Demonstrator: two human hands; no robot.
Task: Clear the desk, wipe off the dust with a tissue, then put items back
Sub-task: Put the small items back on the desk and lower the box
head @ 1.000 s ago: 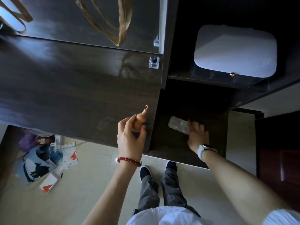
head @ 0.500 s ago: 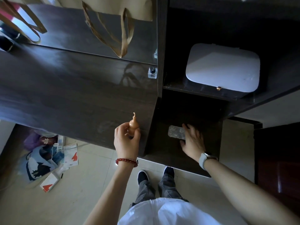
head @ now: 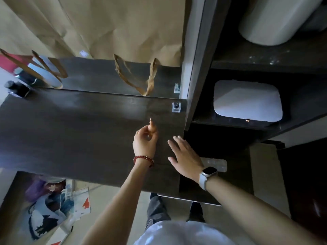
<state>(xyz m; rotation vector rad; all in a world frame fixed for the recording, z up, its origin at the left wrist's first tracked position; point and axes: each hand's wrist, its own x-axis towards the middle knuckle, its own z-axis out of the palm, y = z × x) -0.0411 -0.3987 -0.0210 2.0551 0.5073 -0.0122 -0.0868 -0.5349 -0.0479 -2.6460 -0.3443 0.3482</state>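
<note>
My left hand (head: 144, 143), with a red bead bracelet, is shut on a small orange gourd figurine (head: 152, 125) and holds it just above the dark wooden desk (head: 70, 129). My right hand (head: 184, 156), with a watch on the wrist, hovers flat with fingers spread over the desk's right edge and holds nothing. A silvery blister pack (head: 216, 164) lies on the lower dark shelf just behind my right wrist. A small clear glass bottle (head: 176, 106) stands at the desk's back right corner.
A brown paper bag (head: 123, 32) with handles stands at the back of the desk. Dark bottles (head: 17, 89) sit at the far left. A white box (head: 246, 100) fills a shelf compartment on the right. Bags and papers (head: 53, 206) lie on the floor at left.
My right hand let go of the blister pack on the lower shelf and lifted left over the desk edge. My left hand carried the gourd farther back over the desk. The view tilted up.
</note>
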